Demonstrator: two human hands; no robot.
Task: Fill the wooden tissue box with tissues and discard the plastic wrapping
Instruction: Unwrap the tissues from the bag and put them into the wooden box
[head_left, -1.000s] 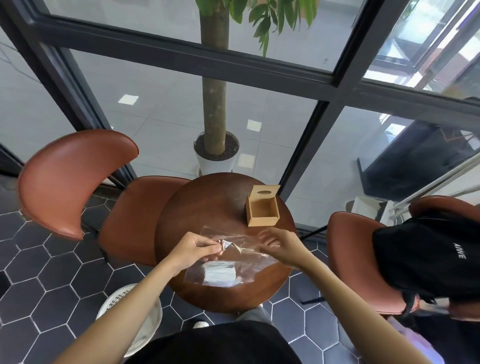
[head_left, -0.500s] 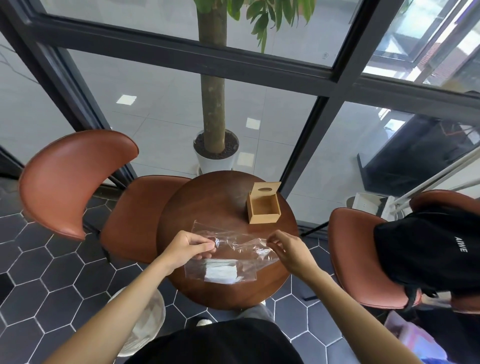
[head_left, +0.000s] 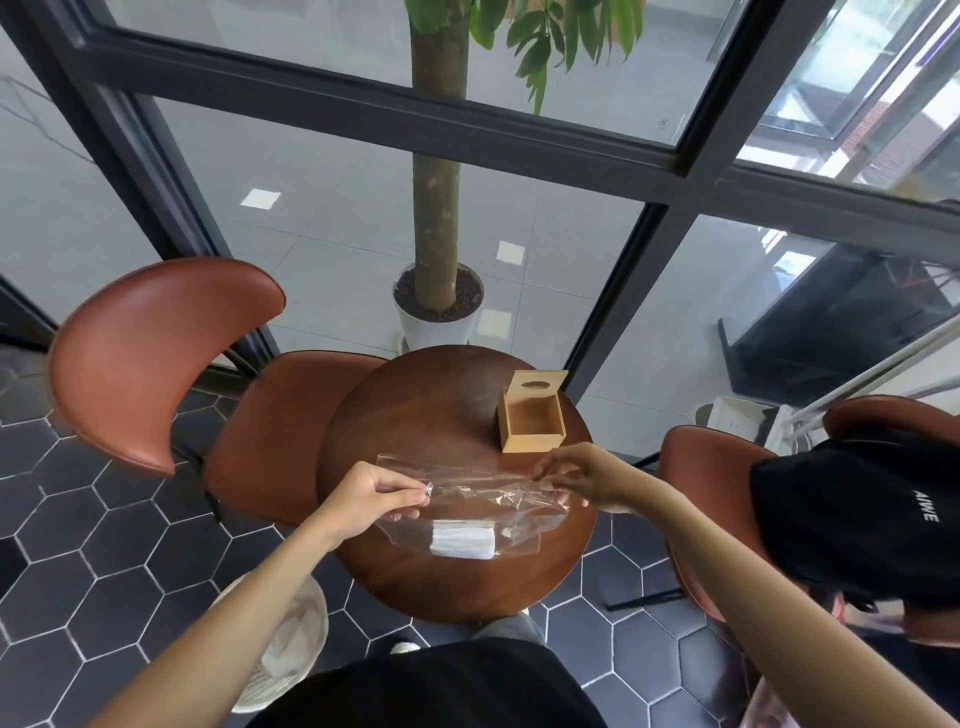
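A clear plastic wrapping (head_left: 480, 499) is stretched over the near half of the round wooden table (head_left: 415, 415). A white stack of tissues (head_left: 462, 540) lies inside it near its bottom edge. My left hand (head_left: 371, 496) pinches the wrapping's left top edge. My right hand (head_left: 582, 475) pinches the right top edge. An open wooden tissue box (head_left: 532, 418) stands on the far right of the table. The box looks empty, and its lid with an oval slot leans up behind it.
A brown chair (head_left: 156, 364) stands left of the table. Another brown chair (head_left: 711, 493) at the right carries a black bag (head_left: 862, 509). A white bin (head_left: 291, 644) sits on the floor at my lower left. A potted tree (head_left: 436, 306) stands behind the glass.
My hands have moved apart, pulling the top of the wrapping wider open. The tissue stack has stayed at the bottom of the wrapping.
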